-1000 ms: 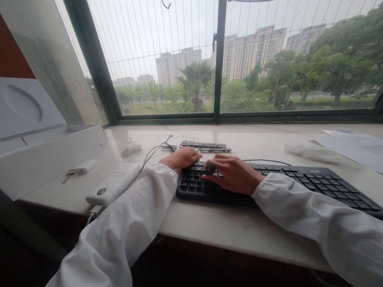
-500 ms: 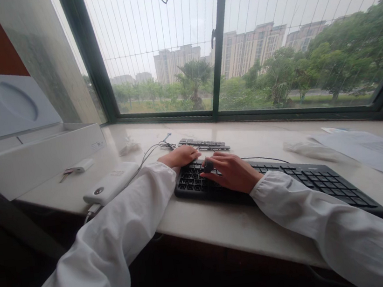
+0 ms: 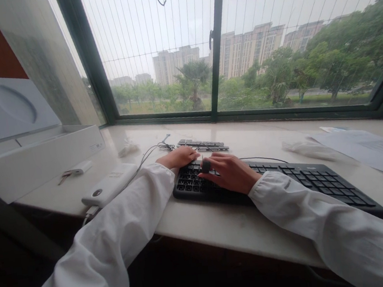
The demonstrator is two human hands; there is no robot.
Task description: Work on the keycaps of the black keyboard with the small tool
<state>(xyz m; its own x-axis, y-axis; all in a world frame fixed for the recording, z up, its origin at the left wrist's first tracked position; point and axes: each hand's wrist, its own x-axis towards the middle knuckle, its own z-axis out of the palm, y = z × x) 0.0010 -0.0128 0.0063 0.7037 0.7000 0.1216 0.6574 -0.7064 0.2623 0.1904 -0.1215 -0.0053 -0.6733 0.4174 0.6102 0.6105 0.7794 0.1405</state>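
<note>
A black keyboard [image 3: 309, 179] lies along the front of the counter. On its left part, bare square key sockets [image 3: 191, 181] show where there are no keycaps. My left hand [image 3: 181, 156] grips the keyboard's far left edge, its fingers bent and their tips partly hidden. Over the left-middle keys, my right hand [image 3: 228, 171] pinches a small black tool [image 3: 205, 165] with a thin upright wire, which looks like a keycap puller. Its lower end is hidden by the fingers. Rows of loose dark keycaps [image 3: 204, 144] lie just behind the keyboard.
Left of my arm are a white power bank [image 3: 110, 186] with a cable, a small white item with keys [image 3: 77, 170], and an open white box [image 3: 38, 159]. Crumpled plastic [image 3: 305, 147] and paper sheets [image 3: 369, 153] lie at right. A window [image 3: 214, 117] borders the counter behind.
The small black tool in my right hand has turned slightly. Both hands otherwise stay in place; the whole view has shifted a little.
</note>
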